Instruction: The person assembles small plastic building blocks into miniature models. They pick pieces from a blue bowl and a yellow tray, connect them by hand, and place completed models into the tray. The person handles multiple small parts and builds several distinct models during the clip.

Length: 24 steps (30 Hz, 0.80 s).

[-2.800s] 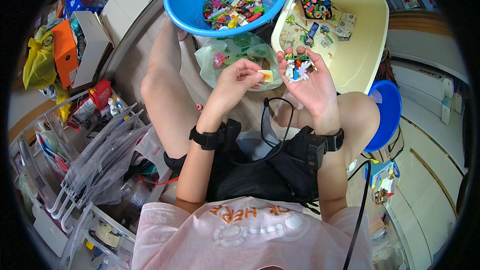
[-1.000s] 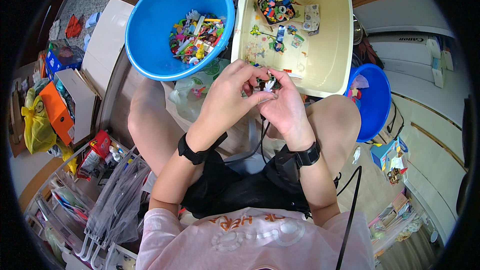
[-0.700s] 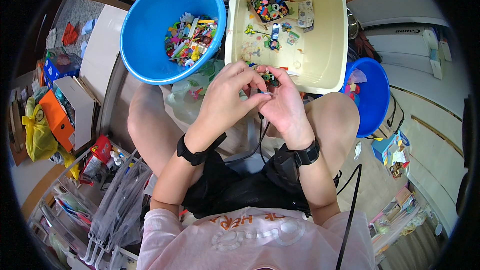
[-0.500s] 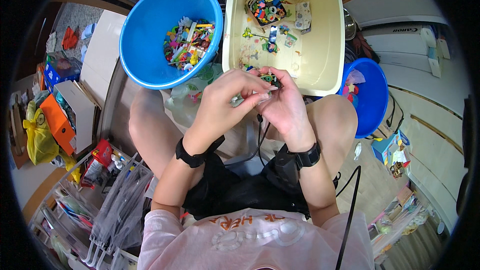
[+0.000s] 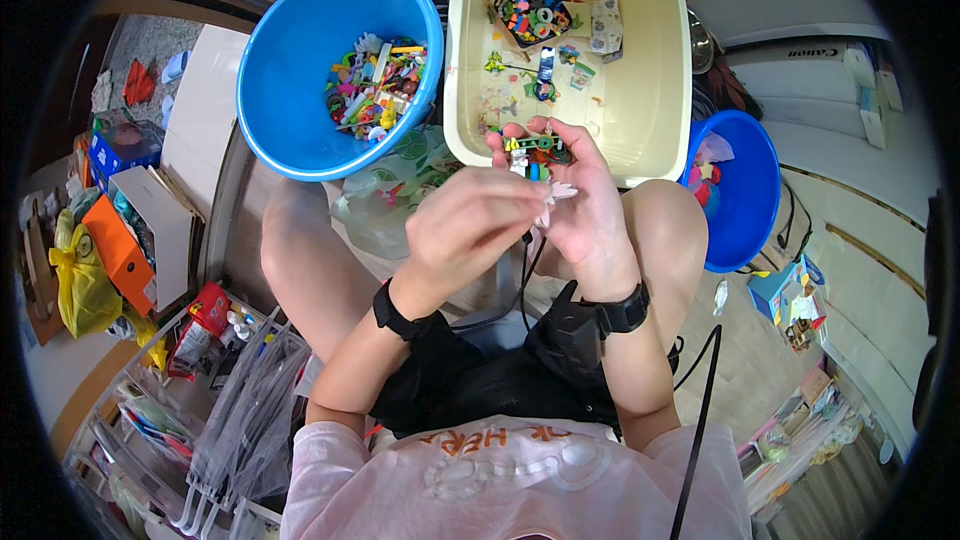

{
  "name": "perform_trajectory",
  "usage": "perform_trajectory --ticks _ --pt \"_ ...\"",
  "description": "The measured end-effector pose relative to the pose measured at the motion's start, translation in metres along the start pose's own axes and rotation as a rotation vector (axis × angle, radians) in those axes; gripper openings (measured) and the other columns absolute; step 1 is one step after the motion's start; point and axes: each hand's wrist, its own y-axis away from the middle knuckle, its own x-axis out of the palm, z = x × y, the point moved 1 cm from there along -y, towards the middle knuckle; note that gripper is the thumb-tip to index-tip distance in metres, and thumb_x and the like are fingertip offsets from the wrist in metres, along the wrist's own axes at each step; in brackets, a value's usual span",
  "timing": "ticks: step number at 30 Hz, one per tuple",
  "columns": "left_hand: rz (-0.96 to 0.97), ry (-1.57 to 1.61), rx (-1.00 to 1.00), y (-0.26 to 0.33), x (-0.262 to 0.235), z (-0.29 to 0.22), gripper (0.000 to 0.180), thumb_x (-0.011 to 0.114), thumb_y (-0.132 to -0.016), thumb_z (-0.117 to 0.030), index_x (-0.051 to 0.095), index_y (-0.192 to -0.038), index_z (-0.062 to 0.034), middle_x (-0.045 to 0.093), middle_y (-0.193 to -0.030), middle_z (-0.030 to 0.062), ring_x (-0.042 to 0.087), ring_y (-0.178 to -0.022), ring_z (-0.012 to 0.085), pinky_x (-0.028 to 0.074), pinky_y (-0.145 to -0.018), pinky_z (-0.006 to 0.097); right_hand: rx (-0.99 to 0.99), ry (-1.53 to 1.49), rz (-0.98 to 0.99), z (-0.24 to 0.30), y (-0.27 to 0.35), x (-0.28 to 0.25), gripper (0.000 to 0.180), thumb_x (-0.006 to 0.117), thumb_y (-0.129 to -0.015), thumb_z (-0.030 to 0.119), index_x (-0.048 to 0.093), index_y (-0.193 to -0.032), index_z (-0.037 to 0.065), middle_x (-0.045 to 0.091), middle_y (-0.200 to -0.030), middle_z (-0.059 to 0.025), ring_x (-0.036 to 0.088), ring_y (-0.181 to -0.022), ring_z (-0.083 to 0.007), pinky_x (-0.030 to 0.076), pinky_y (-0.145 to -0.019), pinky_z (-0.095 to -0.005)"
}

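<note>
My right hand is turned palm up with its fingers curled, cradling several small toy pieces in green, yellow and other colours. Close against that palm, my left hand pinches a small white toy piece with pointed lobes; its fingers are partly blurred. Both hands hover over the near edge of a cream tub. Inside the tub lie a small box of tiny toys, a patterned card and scattered little pieces.
At the left stands a round light-blue basin with many small toys in it. Below it lies a clear plastic bag with toys. A dark-blue bucket is right of the tub. A black cable hangs beside my right arm.
My left hand has shifted slightly down and right, and the white piece now shows at its fingertips. My right palm has opened more, exposing the toy pieces.
</note>
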Motion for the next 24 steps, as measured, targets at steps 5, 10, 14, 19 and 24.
perform_trajectory --ticks 5,10,14,19,24 --pt "-0.26 0.542 -0.624 0.003 -0.001 0.005 0.033 0.068 -0.085 0.003 0.053 -0.114 -0.0001 0.066 -0.097 0.0141 0.069 -0.079 0.017 0.056 -0.07 0.025 0.012 0.004 0.005 -0.004 -0.005 0.001 0.024 0.049 -0.095 0.025 0.06 -0.096 0.003 0.065 -0.102 -0.0128 0.06 -0.103 -0.0273 0.049 -0.087 -0.0389" --pt "-0.23 0.736 -0.726 0.003 -0.008 0.008 0.024 0.065 -0.087 0.003 0.058 -0.11 0.0027 0.066 -0.102 0.015 0.069 -0.08 0.0189 0.059 -0.071 0.028 0.023 0.015 -0.018 -0.007 -0.006 0.0 0.023 0.051 -0.094 0.025 0.06 -0.096 0.003 0.065 -0.103 -0.0128 0.06 -0.102 -0.0267 0.048 -0.087 -0.0394" --pt "-0.233 0.878 -0.802 0.004 -0.011 0.008 0.019 0.068 -0.085 0.003 0.061 -0.103 0.0051 0.068 -0.095 0.0165 0.071 -0.08 0.0213 0.06 -0.071 0.029 0.032 0.008 -0.028 -0.011 -0.005 0.003 0.024 0.052 -0.094 0.025 0.06 -0.096 0.003 0.064 -0.104 -0.0135 0.06 -0.104 -0.0274 0.049 -0.089 -0.0405" --pt "-0.189 0.904 -0.798 0.005 -0.015 0.008 0.014 0.065 -0.088 0.0 0.06 -0.101 0.0048 0.069 -0.091 0.018 0.071 -0.078 0.0241 0.06 -0.068 0.03 0.058 0.001 -0.014 -0.013 -0.004 0.007 0.024 0.052 -0.094 0.025 0.06 -0.097 0.003 0.064 -0.105 -0.0136 0.06 -0.104 -0.0272 0.049 -0.09 -0.0403" --pt "-0.158 0.852 -0.885 0.005 -0.019 0.007 0.013 0.062 -0.092 -0.006 0.061 -0.101 0.0041 0.07 -0.088 0.0188 0.071 -0.076 0.0249 0.06 -0.065 0.031 0.054 0.004 -0.066 -0.015 -0.004 0.008 0.023 0.052 -0.094 0.025 0.06 -0.096 0.004 0.065 -0.105 -0.0128 0.061 -0.102 -0.0257 0.049 -0.09 -0.0391"
